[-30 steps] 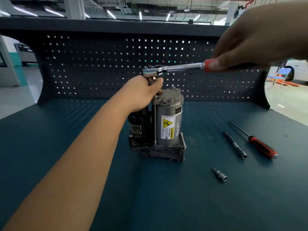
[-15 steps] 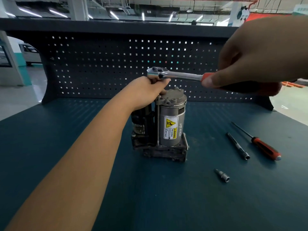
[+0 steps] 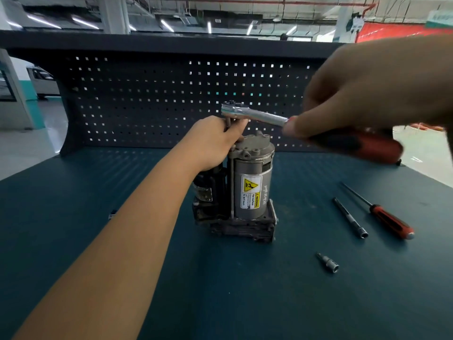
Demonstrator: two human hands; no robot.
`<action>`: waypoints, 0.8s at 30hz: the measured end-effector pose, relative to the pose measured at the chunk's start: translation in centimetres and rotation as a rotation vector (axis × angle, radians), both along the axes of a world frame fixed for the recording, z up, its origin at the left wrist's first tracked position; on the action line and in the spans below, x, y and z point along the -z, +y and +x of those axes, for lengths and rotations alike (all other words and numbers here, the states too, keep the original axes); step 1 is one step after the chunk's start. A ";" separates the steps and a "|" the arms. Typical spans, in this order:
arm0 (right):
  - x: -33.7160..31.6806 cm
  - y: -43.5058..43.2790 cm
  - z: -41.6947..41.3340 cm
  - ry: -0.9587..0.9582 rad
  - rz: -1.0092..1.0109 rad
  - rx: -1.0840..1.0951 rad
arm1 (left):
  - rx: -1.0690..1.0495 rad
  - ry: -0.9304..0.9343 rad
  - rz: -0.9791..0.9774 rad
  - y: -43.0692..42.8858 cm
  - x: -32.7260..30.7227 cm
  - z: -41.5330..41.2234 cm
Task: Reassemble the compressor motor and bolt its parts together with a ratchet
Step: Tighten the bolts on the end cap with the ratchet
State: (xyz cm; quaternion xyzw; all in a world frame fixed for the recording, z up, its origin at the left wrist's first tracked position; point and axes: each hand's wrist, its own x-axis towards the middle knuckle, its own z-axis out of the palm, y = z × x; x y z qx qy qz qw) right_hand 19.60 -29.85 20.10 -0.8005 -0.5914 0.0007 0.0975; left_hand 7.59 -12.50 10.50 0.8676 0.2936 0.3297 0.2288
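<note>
On my feed I count 2 hands, both bare. The left hand (image 3: 215,141) runs back into a left forearm (image 3: 122,229) that is uncovered along all I can see of it. The right hand (image 3: 362,94) shows large and blurred, its wrist uncovered too.

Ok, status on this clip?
Left hand pinches extension under ratchet. Right hand grips ratchet handle. Motor upright, nothing blocking.

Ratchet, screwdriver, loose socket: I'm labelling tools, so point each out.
ratchet (image 3: 257,115), head view, on its metal shank.
screwdriver (image 3: 391,222), head view, on its red handle.
socket (image 3: 328,262), head view, on its body.
</note>
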 end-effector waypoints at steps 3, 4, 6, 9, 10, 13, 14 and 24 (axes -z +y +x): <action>-1.0 0.0 1.4 -0.136 0.016 -0.033 | -0.004 0.020 0.015 0.3 0.0 -0.1; -1.1 0.2 2.5 -0.156 0.019 -0.016 | -0.003 0.022 0.028 0.4 0.1 -0.1; -0.7 2.4 4.4 -0.210 0.043 -0.018 | -0.009 0.033 0.059 0.5 0.2 -0.1; 1.3 7.3 6.9 -0.283 0.104 -0.141 | -0.039 0.073 0.129 0.5 0.3 0.0; 2.0 8.8 7.4 -0.310 0.140 -0.177 | -0.041 0.077 0.141 0.5 0.3 0.0; 4.4 12.2 8.3 -0.351 0.375 -0.238 | -0.023 0.058 0.136 0.5 0.5 -0.1; 5.2 12.9 8.4 -0.324 0.472 -0.250 | -0.017 0.051 0.138 0.5 0.6 -0.1; 9.4 14.0 5.4 1.206 0.788 -0.193 | -0.013 -0.041 0.169 0.8 1.3 0.2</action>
